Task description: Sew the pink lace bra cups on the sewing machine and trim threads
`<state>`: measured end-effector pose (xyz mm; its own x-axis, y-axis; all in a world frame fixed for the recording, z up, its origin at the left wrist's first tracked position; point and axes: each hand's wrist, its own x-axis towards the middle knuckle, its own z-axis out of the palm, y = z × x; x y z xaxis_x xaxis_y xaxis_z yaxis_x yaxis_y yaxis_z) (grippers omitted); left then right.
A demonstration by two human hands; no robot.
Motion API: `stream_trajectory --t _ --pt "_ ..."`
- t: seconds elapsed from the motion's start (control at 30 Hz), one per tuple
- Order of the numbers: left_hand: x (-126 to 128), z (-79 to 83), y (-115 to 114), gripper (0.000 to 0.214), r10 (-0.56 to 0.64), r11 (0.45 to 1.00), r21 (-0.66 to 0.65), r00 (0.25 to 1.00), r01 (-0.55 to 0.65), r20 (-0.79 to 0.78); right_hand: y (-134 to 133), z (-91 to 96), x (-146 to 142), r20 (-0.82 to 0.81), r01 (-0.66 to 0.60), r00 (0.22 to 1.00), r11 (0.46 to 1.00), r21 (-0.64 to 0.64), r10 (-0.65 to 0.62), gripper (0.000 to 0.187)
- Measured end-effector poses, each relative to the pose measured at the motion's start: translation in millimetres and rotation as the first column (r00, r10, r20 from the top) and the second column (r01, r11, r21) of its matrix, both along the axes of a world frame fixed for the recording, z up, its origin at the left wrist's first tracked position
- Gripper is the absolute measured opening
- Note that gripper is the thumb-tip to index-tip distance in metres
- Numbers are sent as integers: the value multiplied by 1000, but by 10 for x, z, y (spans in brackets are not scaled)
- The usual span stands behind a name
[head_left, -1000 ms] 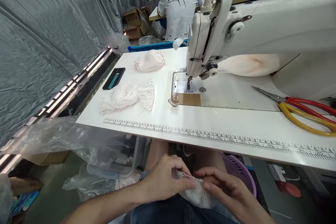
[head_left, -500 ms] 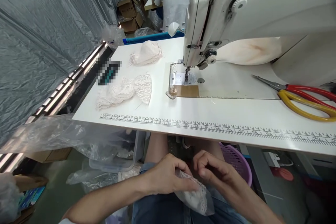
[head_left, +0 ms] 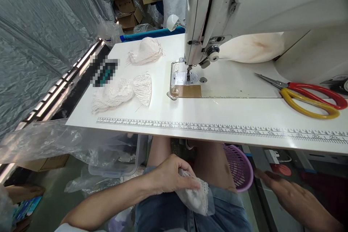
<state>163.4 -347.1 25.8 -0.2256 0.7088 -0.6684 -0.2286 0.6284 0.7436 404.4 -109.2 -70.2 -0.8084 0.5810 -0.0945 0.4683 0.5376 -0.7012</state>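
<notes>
My left hand is closed over my lap, thumb and fingers pinching a white lace fabric piece. The piece is folded, with a lace edge and a sheer layer hanging down over my shorts. Out to the right of the purple basket, below the table, my right hand is apart from the lace. Its fingers point left and look stretched out, with nothing visible in them; part of them is darkened and slightly blurred.
A sewing machine stands on the white table, whose front edge has a printed ruler. Red-and-yellow scissors lie at right. Lace pieces and a pale fabric stack lie at left. A person sits beyond.
My right hand has left the lace piece and moved right, past the basket. The left hand still holds the lace over my lap. The view has shifted slightly.
</notes>
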Motion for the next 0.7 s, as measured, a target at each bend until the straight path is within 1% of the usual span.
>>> stream_trajectory --t 0.03,0.07,0.1,0.13,0.17,0.2,0.23,0.27,0.3,0.33,0.37,0.4,0.43,0.47,0.5,0.53,0.6,0.63,0.67,0.7 --pt "6 -10 7 31 7 1000 1 1000 -7 6 24 -53 82 40 -40 999 995 92 37 24" --pt "14 -18 13 31 13 1000 4 1000 -13 11 9 -61 109 95 -84 993 986 146 70 27" --pt "23 -26 20 32 20 1000 10 1000 -20 16 -42 -22 79 157 -137 981 979 151 113 26" --pt "33 -31 27 32 28 999 16 999 -29 25 -122 60 -3 222 -172 964 978 116 144 20" --pt "44 -33 34 34 39 999 19 999 -40 38 -223 175 -126 256 -211 947 977 34 195 18" --pt "57 -32 42 35 51 998 18 997 -52 51 -335 311 -274 217 -234 945 969 -79 246 21" --pt "70 -27 50 35 59 998 18 996 -61 62 -448 453 -431 136 -263 947 944 -200 292 24" --pt "83 -18 56 35 61 998 24 996 -63 59 -555 587 -581 53 -306 940 901 -307 338 25" --pt "97 -6 60 34 53 998 40 998 -54 33 -652 699 -711 -32 -365 923 845 -392 383 26" --pt "111 7 58 30 35 997 72 999 -33 -29 -737 782 -814 -91 -401 908 791 -462 408 29" --pt "124 20 52 26 11 993 119 991 5 -130 -808 833 -887 -118 -400 909 760 -512 399 32" --pt "137 29 40 22 -12 983 173 964 60 -266 -865 854 -933 -126 -386 915 742 -548 383 35" --pt "150 32 24 20 -25 965 228 907 131 -419 -909 852 -956 -123 -363 925 737 -569 360 38" --pt "161 30 5 19 -15 937 279 821 211 -571 -942 833 -962 -121 -345 932 740 -578 340 39" --pt "173 20 -15 20 18 900 323 714 295 -700 -964 806 -957 -130 -343 934 740 -578 332 39" --pt "184 5 -34 20 67 858 353 599 374 -798 -977 779 -947 -151 -357 931 738 -573 333 39" --pt "204 -34 -62 19 181 782 377 398 497 -900 -984 739 -922 -202 -394 918 729 -560 341 37" --pt "214 -55 -69 17 227 757 374 321 537 -920 -981 729 -911 -222 -405 914 730 -551 340 35" --pt "223 -72 -72 16 258 742 365 262 562 -930 -975 724 -902 -234 -407 913 736 -540 333 32" --pt "230 -86 -72 14 278 734 355 221 578 -935 -967 721 -893 -244 -404 914 748 -526 323 29"
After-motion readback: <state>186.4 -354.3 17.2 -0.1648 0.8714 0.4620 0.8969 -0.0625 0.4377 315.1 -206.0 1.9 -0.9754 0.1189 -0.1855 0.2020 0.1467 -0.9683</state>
